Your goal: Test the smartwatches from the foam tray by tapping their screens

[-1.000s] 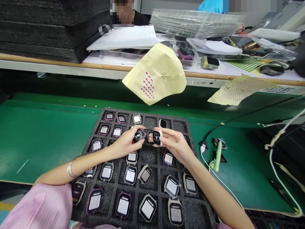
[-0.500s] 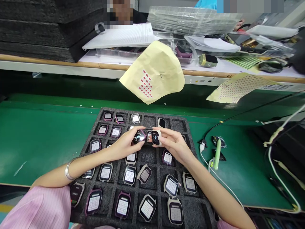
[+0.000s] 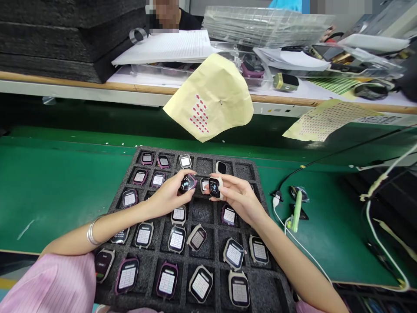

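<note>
Two watches up | left hand pinches purple watch | right hand pinches white watch | fingertip-only grips: either may slip onto foam tray just below.

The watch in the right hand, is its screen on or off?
On: the watch in the right hand shows a lit display.
</note>
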Motion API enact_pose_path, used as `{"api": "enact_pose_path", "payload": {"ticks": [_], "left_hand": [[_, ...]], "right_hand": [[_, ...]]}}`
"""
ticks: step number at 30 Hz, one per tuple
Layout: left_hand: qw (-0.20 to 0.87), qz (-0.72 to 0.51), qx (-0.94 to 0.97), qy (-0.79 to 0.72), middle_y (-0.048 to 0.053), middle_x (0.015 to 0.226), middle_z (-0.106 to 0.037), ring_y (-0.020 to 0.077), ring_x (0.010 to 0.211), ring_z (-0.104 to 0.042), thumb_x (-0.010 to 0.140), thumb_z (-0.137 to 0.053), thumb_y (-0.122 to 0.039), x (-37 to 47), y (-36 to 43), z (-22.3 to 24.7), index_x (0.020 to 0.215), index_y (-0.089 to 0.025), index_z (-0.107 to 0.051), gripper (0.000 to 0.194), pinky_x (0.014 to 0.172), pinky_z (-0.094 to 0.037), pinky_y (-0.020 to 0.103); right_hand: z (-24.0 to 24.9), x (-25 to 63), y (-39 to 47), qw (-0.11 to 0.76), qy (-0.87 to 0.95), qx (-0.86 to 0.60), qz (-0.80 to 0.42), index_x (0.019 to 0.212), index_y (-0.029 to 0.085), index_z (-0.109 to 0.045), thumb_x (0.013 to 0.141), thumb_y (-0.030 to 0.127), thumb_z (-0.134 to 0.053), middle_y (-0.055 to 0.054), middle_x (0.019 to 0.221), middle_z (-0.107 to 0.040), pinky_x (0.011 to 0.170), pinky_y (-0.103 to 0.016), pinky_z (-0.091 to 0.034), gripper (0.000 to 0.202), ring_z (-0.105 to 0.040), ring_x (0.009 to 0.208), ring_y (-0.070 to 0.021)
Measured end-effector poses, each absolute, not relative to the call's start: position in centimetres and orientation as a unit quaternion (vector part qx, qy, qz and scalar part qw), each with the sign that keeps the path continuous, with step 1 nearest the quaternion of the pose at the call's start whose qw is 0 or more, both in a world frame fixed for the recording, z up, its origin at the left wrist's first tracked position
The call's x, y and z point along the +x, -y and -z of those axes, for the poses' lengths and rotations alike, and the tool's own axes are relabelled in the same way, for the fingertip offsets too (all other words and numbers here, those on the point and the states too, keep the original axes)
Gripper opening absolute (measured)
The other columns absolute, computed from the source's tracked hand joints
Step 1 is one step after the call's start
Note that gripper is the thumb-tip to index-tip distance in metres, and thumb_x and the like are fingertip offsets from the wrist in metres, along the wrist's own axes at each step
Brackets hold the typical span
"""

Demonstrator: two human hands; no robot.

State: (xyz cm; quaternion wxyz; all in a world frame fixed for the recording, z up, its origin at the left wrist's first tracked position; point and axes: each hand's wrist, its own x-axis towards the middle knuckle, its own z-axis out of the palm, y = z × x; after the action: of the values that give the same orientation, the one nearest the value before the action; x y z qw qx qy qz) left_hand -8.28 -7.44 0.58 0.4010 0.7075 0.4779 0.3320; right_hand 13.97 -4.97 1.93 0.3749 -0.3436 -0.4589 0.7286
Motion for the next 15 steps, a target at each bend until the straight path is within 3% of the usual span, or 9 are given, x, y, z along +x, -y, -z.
{"api": "enact_pose_path", "payload": {"ticks": [11,15], "left_hand": [[0.431,-0.362,0.700,-0.440,0.005,0.105,-0.058,0.0183,0.095,-0.057,0.085,-0.055,-0.019,-8.24,8.13,-1.28,0.123,-0.019,-0.045,0.039,0.082,-0.048,0.028],[0.526,-0.372,0.620,-0.448,0.003,0.097,-0.054,0.0113,0.068,-0.056,0.084,-0.060,-0.027,-7.97,7.58,-0.53,0.121,-0.021,-0.044,0.041,0.056,-0.048,0.023]], "right_hand": [[-1.94,14.28,5.24,0.369,0.472,-0.322,-0.733,0.110,0.019,-0.069,0.079,0.026,-0.075,-0.011,0.097,-0.073,0.076,-0.041,-0.059,0.032,-0.070,0.092,-0.0274],[-1.85,14.15,5.09,0.340,0.462,-0.321,-0.753,0.113,0.020,-0.066,0.082,0.029,-0.072,-0.011,0.100,-0.073,0.085,-0.046,-0.056,0.032,-0.069,0.098,-0.0280]]}}
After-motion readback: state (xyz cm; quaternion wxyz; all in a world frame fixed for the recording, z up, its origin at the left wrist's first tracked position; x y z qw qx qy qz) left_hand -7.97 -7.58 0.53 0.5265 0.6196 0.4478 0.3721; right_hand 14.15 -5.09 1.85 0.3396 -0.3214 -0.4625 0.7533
